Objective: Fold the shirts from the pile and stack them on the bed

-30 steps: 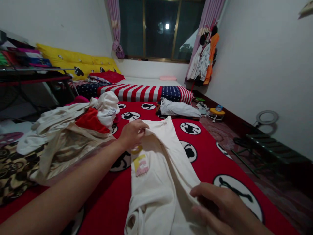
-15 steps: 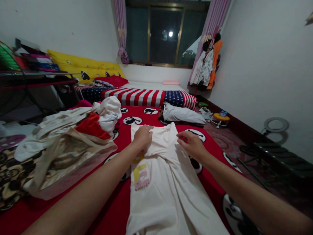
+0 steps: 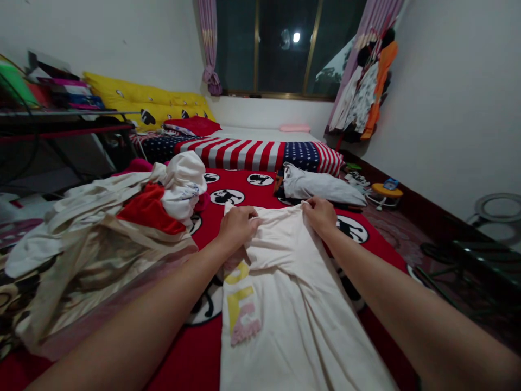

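Observation:
White trousers (image 3: pixel 285 304) with yellow and pink lettering on one leg lie lengthwise before me, the waist end farthest away. At that end, my left hand (image 3: pixel 239 227) is closed on the waistband's left part, thumb and fingers pinching the cloth. The far right corner of the waistband is pinched by my right hand (image 3: pixel 321 215). Between my hands the cloth is wrinkled, and creases run down the legs. Beneath lies a red cover (image 3: pixel 183 347) with black-and-white round prints.
On the left is a heap of white, beige and red clothes (image 3: pixel 150 209). A folded grey garment (image 3: pixel 321 184) lies beyond my right hand. A bed with a striped cover (image 3: pixel 240 153) stands farther back. At right are a yellow stool (image 3: pixel 386 190) and a dark bench (image 3: pixel 488 260).
My right hand has moved in to the waistband's right corner and closed on it. The waist end looks straighter between my hands. The view has shifted slightly.

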`<state>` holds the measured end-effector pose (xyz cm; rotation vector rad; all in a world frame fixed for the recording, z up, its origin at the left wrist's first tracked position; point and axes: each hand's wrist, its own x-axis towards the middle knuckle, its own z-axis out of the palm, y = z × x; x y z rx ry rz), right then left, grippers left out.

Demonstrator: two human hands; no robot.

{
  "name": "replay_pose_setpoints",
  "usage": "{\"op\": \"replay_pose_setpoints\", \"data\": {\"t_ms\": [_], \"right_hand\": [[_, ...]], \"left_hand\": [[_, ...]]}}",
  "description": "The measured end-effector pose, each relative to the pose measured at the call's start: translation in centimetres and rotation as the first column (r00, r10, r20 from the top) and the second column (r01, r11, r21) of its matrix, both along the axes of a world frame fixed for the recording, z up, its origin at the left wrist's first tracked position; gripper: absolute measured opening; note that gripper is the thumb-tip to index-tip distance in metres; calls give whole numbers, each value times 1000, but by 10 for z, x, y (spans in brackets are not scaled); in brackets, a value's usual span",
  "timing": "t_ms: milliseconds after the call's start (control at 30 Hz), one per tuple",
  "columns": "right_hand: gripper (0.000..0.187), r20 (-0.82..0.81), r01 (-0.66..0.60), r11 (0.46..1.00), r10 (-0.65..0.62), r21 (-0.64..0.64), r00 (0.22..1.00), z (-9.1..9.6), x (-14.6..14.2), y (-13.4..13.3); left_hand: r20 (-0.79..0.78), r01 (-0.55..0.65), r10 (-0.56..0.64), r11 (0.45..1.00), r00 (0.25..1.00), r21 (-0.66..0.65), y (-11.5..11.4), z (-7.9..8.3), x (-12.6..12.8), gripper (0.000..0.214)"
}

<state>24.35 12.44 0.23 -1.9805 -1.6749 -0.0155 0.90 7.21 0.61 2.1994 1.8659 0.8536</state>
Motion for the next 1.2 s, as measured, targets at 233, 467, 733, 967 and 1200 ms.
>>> {"op": "replay_pose_setpoints", "data": {"t_ms": [233,467,733,967,1200], "right_hand": [[28,101,12,998,-18,62,995,-3,-2,-7],[42,299,-546,830,494,118,816,-6,-5,-39],[50,280,-615,778,624,-132,730,-25,24,-82],[46,180,-838,530,844,-127,506,-19,101,-214],[49,181,-909,340,936,-240,302,-1,85,-268]], "left_hand": [[-74,-68,74,994,994,85,-4,-5,-10,17],[-202,466,-455,885,867,9,-19,-5,9,46],[-296,481,-528,849,796,-219,-42,-24,-11,56],[-35,715,-779,592,627,-371,-143,9,-81,58],[-12,879,-908,409,420,-246,-199,13,-56,49]]}}
